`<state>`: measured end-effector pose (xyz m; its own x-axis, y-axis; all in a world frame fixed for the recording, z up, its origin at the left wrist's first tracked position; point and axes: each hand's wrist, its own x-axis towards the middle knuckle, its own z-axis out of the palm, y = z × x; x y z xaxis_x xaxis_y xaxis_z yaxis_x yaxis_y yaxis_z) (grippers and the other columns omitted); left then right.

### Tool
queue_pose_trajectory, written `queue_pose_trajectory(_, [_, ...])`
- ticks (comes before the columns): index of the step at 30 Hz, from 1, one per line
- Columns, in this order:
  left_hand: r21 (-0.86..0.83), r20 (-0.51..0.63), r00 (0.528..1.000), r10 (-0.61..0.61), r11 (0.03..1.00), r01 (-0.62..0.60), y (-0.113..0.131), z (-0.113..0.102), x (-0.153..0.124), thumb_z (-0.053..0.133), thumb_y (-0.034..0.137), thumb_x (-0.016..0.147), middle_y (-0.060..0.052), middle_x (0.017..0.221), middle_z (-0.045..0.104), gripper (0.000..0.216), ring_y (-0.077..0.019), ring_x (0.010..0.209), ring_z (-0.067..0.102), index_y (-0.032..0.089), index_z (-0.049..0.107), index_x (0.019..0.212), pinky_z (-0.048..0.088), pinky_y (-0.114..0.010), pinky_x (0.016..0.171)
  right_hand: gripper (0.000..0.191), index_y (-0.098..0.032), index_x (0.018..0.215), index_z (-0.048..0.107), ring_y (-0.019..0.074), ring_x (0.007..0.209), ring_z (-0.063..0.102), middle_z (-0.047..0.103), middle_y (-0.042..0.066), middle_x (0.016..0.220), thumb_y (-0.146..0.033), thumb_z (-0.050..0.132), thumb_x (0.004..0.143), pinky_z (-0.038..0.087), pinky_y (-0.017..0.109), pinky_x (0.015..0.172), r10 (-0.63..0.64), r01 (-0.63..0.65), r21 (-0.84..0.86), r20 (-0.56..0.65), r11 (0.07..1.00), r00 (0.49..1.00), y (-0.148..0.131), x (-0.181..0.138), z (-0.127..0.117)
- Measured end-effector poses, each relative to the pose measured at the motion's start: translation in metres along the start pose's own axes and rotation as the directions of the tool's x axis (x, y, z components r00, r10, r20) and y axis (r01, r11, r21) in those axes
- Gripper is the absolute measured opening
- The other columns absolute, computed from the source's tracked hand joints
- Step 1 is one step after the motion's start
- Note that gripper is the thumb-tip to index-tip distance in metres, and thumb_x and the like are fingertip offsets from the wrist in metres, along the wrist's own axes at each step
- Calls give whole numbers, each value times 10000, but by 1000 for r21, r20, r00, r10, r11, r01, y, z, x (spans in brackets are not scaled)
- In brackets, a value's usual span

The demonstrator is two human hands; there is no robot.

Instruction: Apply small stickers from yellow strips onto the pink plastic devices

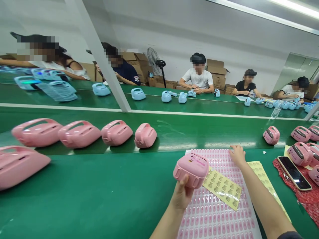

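Casing, pink, rounded, printed motif on the upper face: held up over the left side of a sheet of pink oval stickers.

Left hand: closed around the casing's near underside, thumb against the side wall; remaining fingers mostly hidden.

Right hand: at the sheet's far right corner, fingers extended; cannot tell whether pinching or merely resting.

Handling, as judged: light, stiff, probably hollow plastic; smooth, liable to slip in a loose grip. Best hold: side walls, clear of the print, which may scuff.

Yellow label sheets, two: one across the stickers, one to the right, partly behind the forearm.

Smartphone: on red wrapping, near right, beside further pink casings.

Counter: green, flat, somewhat glossy; four handled pink casings lined up at left, another at the near left edge.

Room: white rail, slanting post; blue casings on the far side; five co-workers seated there; fan, cardboard boxes, pale wall behind.
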<state>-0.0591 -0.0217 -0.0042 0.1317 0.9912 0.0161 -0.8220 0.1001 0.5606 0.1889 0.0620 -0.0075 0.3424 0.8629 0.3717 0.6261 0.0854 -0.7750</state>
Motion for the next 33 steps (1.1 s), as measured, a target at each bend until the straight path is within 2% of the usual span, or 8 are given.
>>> queue_pose_trajectory(6, [496,31,987,155,855,-150,-8,17,-9,806,107,415,-76,1149,555,879,-287,935,582,276,454,1202,520,-307,677,77,-201,594,601,221,760,525,556,27,707,-239,584,659,361,454,800,-16,14,22,63,1000,998,-1,-6,-2])
queue_pose_trajectory(10, [692,121,972,200,685,-227,-8,14,-8,790,129,439,-91,1240,476,831,-320,1109,471,260,464,1192,445,-385,870,135,-192,621,592,220,833,550,577,44,807,-305,583,695,387,406,804,-57,49,92,94,995,994,-28,-19,-14])
queue_pose_trajectory(12, [707,135,977,165,675,-212,-5,12,-7,786,99,426,-97,1251,472,813,-327,1162,425,248,496,1170,361,-427,954,137,-202,633,595,223,910,541,582,47,872,-321,600,700,365,409,853,-120,105,133,104,986,987,-49,-31,-25])
queue_pose_trajectory(15, [644,136,985,108,746,-171,-3,12,-7,767,17,375,-103,1268,467,789,-341,1193,390,238,562,1104,282,-467,998,125,-207,657,605,238,997,507,561,65,947,-319,612,714,321,438,910,-258,236,209,86,949,962,-82,-52,-39])
queue_pose_trajectory(18, [613,151,982,110,769,-180,-4,15,-9,740,-32,355,-84,1287,460,778,-339,1232,340,250,595,1066,187,-491,1033,105,-211,693,615,213,965,530,552,57,937,-310,608,727,380,402,870,-316,214,354,263,911,912,-102,-69,-40])
queue_pose_trajectory(21, [589,170,978,118,784,-196,-6,16,-10,718,-68,347,-72,1282,472,772,-327,1266,286,259,617,1039,145,-482,1051,101,-206,674,616,196,929,547,537,44,908,-300,623,710,421,369,832,-306,140,411,373,901,876,-106,-79,-30])
queue_pose_trajectory(26, [489,169,979,115,853,-184,-7,15,-8,688,-103,325,-94,1245,508,735,-332,1276,263,228,648,979,177,-463,1054,104,-203,613,613,191,921,541,510,30,867,-267,633,692,436,347,812,-273,126,391,349,912,896,-103,-83,-15])
queue_pose_trajectory(33, [529,166,980,109,829,-181,-5,21,-10,706,-89,340,-102,1260,499,743,-337,1255,306,219,642,1014,156,-455,1060,90,-194,613,606,193,884,542,511,36,843,-225,618,696,443,357,796,-233,83,413,328,907,915,-103,-88,-11])
